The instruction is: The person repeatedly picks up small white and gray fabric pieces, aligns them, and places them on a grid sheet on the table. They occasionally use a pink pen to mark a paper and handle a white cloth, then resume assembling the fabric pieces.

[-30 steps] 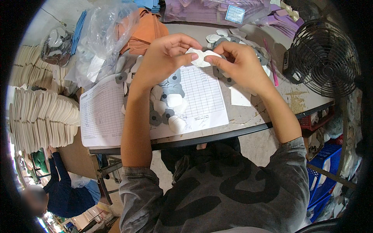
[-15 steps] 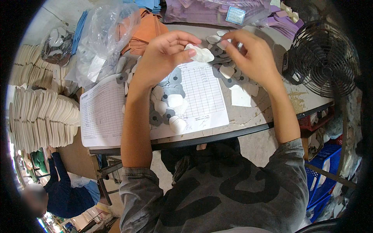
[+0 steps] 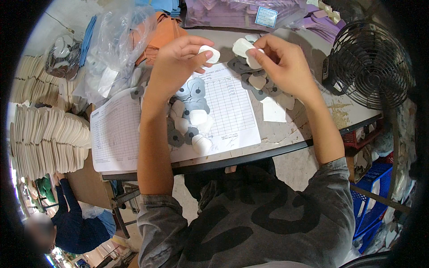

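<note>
1. Looking down on grey desk (image 3: 286, 134), with black fan (image 3: 373, 64) at right end.
2. Lying on it, near middle: printed sheet (image 3: 234, 118), partly covered by grey and white cutouts (image 3: 194, 105).
3. At sheet's upper right: second heap (image 3: 258, 82), likewise grey and white.
4. Pinching white pieces (image 3: 241, 46) in right grip (image 3: 284, 62), thumb against fingers, raised over second heap; count unclear.
5. Pinching smaller white piece (image 3: 214, 56) in left grip (image 3: 174, 64), near sheet's top edge, apart from right-side pieces.

Tabletop (image 3: 292, 134): grey, dark front edge (image 3: 268, 154), brown worn patch (image 3: 338, 115) at right. Lying on it: printed sheets (image 3: 234, 109), left to centre; loose pile of grey and white cut pieces (image 3: 258, 94), right of centre; small white card (image 3: 274, 112) beside pile; black fan (image 3: 373, 67), right; orange stack (image 3: 166, 39), far side.
</note>
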`<state>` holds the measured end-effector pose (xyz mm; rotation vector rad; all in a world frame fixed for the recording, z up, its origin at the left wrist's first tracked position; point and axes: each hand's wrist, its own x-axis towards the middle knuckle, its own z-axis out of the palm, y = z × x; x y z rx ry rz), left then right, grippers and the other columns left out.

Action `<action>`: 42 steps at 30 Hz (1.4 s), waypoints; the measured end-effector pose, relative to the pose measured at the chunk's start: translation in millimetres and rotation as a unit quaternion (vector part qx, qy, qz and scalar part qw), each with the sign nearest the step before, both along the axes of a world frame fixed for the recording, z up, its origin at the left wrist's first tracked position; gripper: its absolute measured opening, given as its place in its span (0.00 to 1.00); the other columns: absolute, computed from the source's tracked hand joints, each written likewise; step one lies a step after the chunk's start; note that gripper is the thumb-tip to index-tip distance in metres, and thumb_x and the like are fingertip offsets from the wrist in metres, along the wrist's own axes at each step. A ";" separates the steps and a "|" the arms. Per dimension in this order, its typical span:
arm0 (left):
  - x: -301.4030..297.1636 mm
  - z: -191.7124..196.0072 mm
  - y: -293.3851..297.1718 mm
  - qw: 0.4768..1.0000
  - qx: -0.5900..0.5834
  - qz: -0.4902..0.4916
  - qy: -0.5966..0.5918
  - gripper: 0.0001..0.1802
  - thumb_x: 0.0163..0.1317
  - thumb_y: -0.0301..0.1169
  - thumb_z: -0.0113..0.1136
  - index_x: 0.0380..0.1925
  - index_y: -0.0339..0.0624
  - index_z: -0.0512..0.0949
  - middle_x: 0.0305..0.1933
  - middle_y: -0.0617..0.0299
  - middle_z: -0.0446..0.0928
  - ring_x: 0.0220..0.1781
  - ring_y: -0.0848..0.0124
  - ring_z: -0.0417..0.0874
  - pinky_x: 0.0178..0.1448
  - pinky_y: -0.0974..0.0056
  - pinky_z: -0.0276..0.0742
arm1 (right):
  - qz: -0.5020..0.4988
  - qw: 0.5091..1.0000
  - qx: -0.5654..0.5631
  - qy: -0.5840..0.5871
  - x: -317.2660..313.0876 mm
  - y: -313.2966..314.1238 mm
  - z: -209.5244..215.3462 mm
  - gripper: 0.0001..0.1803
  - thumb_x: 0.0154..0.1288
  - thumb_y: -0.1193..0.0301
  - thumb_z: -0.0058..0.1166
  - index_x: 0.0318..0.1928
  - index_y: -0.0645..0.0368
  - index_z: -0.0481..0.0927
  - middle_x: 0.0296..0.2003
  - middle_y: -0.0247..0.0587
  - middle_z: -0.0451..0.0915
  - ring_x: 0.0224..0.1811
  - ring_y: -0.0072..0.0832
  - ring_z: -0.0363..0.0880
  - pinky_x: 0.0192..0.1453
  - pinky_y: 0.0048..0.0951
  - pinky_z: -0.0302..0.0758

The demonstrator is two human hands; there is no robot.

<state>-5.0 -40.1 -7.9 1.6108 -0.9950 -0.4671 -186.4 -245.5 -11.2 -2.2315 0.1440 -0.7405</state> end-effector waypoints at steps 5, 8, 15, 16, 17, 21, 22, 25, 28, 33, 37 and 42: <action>7.4 -1.5 1.5 0.999 0.008 0.039 -0.013 0.15 0.68 0.33 0.77 0.48 0.35 0.86 0.37 0.60 0.90 0.35 0.79 0.87 0.37 0.74 0.83 | -0.126 0.967 -0.218 0.034 -0.9 -16.3 0.7 0.12 0.74 0.62 0.67 0.47 0.57 0.87 0.30 0.36 0.84 0.24 0.26 0.80 0.30 0.29 0.74; 6.8 -4.9 0.7 1.000 -0.014 0.017 0.000 0.13 0.67 0.32 0.78 0.44 0.34 0.86 0.33 0.61 0.88 0.34 0.79 0.87 0.37 0.74 0.82 | -0.151 0.954 -0.260 -0.002 0.2 -14.6 0.7 0.14 0.73 0.59 0.67 0.48 0.55 0.87 0.36 0.38 0.86 0.28 0.33 0.84 0.33 0.34 0.77; -2.3 -0.4 1.7 0.993 0.060 -0.098 -0.036 0.11 0.68 0.32 0.77 0.40 0.35 0.87 0.33 0.62 0.88 0.34 0.79 0.87 0.38 0.73 0.82 | 0.075 0.995 -0.067 0.013 0.9 24.2 -2.1 0.13 0.69 0.63 0.70 0.46 0.57 0.85 0.36 0.42 0.86 0.30 0.37 0.84 0.36 0.35 0.79; -1.8 0.8 2.5 0.989 0.079 -0.118 -0.047 0.11 0.70 0.33 0.75 0.40 0.36 0.87 0.36 0.62 0.89 0.35 0.79 0.88 0.39 0.73 0.83 | 0.081 0.995 -0.061 0.022 2.5 28.5 -4.1 0.13 0.70 0.63 0.69 0.46 0.58 0.84 0.35 0.42 0.86 0.29 0.37 0.84 0.35 0.35 0.79; -0.9 1.8 3.7 0.985 0.079 -0.147 -0.053 0.10 0.71 0.33 0.74 0.41 0.36 0.87 0.38 0.62 0.90 0.36 0.79 0.89 0.40 0.73 0.84 | 0.087 0.994 -0.051 0.037 3.8 30.8 -5.7 0.13 0.70 0.63 0.69 0.45 0.58 0.84 0.34 0.42 0.85 0.29 0.37 0.84 0.35 0.35 0.79; 1.4 0.6 11.5 0.970 0.119 -0.099 -0.188 0.17 0.61 0.36 0.79 0.44 0.37 0.88 0.35 0.56 0.89 0.36 0.69 0.88 0.45 0.64 0.82 | 0.060 0.996 -0.067 -0.011 4.8 26.2 -9.5 0.08 0.73 0.71 0.67 0.45 0.60 0.83 0.29 0.36 0.82 0.23 0.21 0.75 0.29 0.26 0.70; 1.5 0.2 17.7 0.948 0.115 -0.085 -0.285 0.18 0.60 0.36 0.79 0.45 0.38 0.87 0.38 0.54 0.89 0.39 0.65 0.88 0.47 0.61 0.82 | 0.055 0.996 -0.066 -0.019 5.4 24.2 -9.9 0.08 0.73 0.71 0.67 0.45 0.60 0.83 0.29 0.36 0.82 0.23 0.21 0.75 0.28 0.26 0.69; -1.0 -6.7 33.0 0.889 0.188 -0.033 -0.416 0.20 0.57 0.36 0.79 0.48 0.41 0.87 0.44 0.50 0.88 0.45 0.56 0.89 0.54 0.55 0.81 | 0.039 0.997 -0.054 -0.028 6.4 19.2 -10.0 0.08 0.73 0.70 0.67 0.44 0.60 0.83 0.29 0.36 0.82 0.23 0.20 0.74 0.28 0.26 0.68; 5.9 -15.0 32.2 0.896 0.245 -0.028 -0.369 0.20 0.58 0.34 0.78 0.50 0.45 0.86 0.44 0.51 0.87 0.45 0.54 0.89 0.53 0.53 0.81 | 0.040 0.997 -0.059 -0.020 6.0 18.5 -9.7 0.08 0.72 0.70 0.67 0.44 0.60 0.83 0.31 0.38 0.84 0.23 0.25 0.76 0.29 0.30 0.70; 17.4 -13.6 25.4 0.932 0.222 -0.039 -0.285 0.17 0.62 0.33 0.77 0.49 0.43 0.86 0.38 0.54 0.85 0.36 0.62 0.85 0.43 0.59 0.79 | 0.051 0.997 -0.062 0.004 5.3 21.3 -8.2 0.08 0.73 0.72 0.66 0.47 0.60 0.82 0.29 0.35 0.82 0.22 0.20 0.72 0.27 0.28 0.67; 10.6 1.7 21.7 0.955 0.176 -0.054 -0.231 0.13 0.67 0.30 0.75 0.48 0.38 0.86 0.31 0.63 0.84 0.30 0.76 0.80 0.35 0.67 0.74 | 0.036 0.999 -0.028 0.018 3.1 23.7 -4.4 0.11 0.72 0.70 0.63 0.51 0.58 0.81 0.32 0.47 0.85 0.27 0.39 0.85 0.33 0.39 0.77; -7.4 14.3 12.0 0.963 0.120 -0.104 -0.220 0.13 0.68 0.31 0.75 0.47 0.36 0.85 0.26 0.67 0.84 0.27 0.83 0.78 0.32 0.71 0.69 | 0.058 0.997 -0.042 0.009 2.6 23.9 -2.3 0.10 0.72 0.70 0.63 0.51 0.58 0.83 0.30 0.46 0.84 0.25 0.38 0.84 0.32 0.37 0.77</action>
